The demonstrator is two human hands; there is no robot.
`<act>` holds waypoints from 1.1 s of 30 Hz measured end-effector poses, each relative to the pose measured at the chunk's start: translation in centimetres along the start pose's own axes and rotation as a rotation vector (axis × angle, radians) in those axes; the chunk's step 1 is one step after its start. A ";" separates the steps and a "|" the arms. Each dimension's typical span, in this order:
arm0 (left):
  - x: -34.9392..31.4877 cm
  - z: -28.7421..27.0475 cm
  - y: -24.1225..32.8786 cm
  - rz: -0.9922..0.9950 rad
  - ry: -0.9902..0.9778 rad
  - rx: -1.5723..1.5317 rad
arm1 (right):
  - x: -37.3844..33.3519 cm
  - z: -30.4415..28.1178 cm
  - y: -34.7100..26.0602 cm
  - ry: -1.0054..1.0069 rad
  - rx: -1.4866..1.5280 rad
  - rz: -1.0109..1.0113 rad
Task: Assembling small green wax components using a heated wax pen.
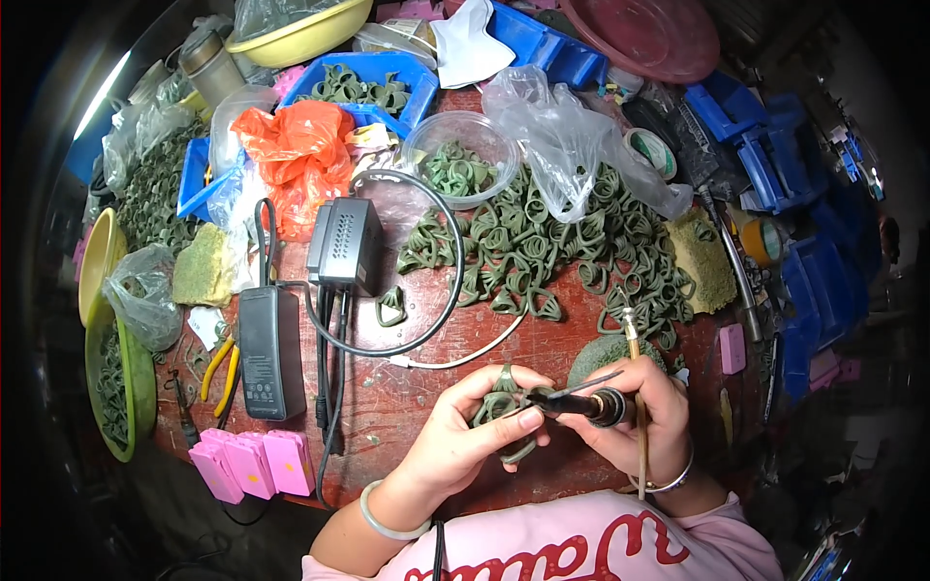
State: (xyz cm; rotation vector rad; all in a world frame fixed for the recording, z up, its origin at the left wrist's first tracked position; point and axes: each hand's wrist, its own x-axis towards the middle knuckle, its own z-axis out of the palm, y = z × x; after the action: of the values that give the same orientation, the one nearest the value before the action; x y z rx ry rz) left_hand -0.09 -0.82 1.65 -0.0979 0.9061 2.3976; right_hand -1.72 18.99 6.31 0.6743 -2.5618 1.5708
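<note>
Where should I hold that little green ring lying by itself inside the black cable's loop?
I'd pinch the lone green ring by opposite outer sides of its band, coming from above. Its band looks thin and its middle open, its sides seem free, and the black cable loops around it.

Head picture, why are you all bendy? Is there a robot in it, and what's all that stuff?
No robot here, just a person working with two bare hands. The camera sits on their head and looks down, and its very wide lens bends straight edges. The left hand holds a small green piece. The right hand holds a black tool and a thin wooden stick. On the red table are a heap of green pieces, a crinkly orange bag and a black box.
</note>
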 end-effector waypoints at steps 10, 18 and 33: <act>0.2 -0.4 0.0 -0.118 -0.024 -0.066 | 0.3 -0.2 -0.6 -0.086 0.151 -0.027; 0.1 -0.6 -0.3 -0.190 -0.055 -0.038 | 0.5 -0.1 -0.3 -0.140 0.076 -0.048; 0.0 0.0 -0.3 -0.074 0.059 0.081 | 0.2 0.0 -0.4 0.053 0.115 0.215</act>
State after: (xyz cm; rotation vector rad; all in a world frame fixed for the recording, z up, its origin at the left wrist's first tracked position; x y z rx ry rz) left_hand 0.06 -0.58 1.48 -0.1686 1.0079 2.2978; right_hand -1.73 18.76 6.70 0.3685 -2.5949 1.7839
